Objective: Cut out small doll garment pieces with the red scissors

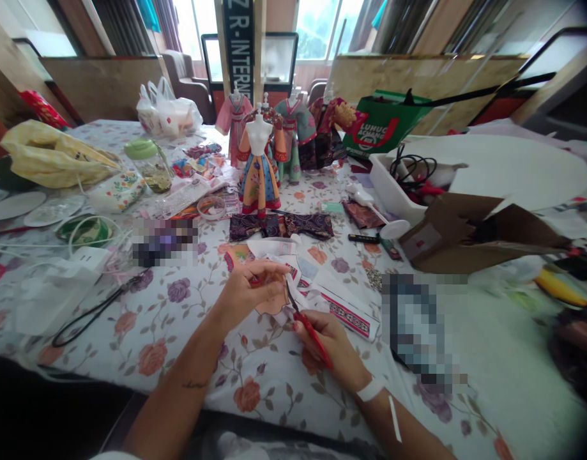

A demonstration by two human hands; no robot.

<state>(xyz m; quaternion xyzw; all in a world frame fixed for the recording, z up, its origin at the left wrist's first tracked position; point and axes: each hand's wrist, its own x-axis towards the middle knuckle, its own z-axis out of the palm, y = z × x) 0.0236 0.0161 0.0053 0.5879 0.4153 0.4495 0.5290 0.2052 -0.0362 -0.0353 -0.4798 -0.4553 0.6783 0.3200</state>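
My left hand (252, 287) is closed, pinching a small orange-tan piece of fabric (274, 304) over the flowered tablecloth (178, 332). My right hand (329, 348) is closed round red-handled scissors (306, 322), whose blades meet the edge of that fabric. Just beyond the hands lie white fabric strips with red patterned trim (338, 308). Further back stands a small mannequin in an orange and blue dress (259, 169), with dark brocade pieces (281, 225) at its foot.
More dressed doll mannequins (293, 131) stand at the back centre. A yellow bag (53, 156) and a green-lidded jar (149, 165) are at left, a white power strip with cables (77, 268) nearer. A white tray (386, 188), torn brown paper bag (465, 233) and green bag (386, 124) are at right.
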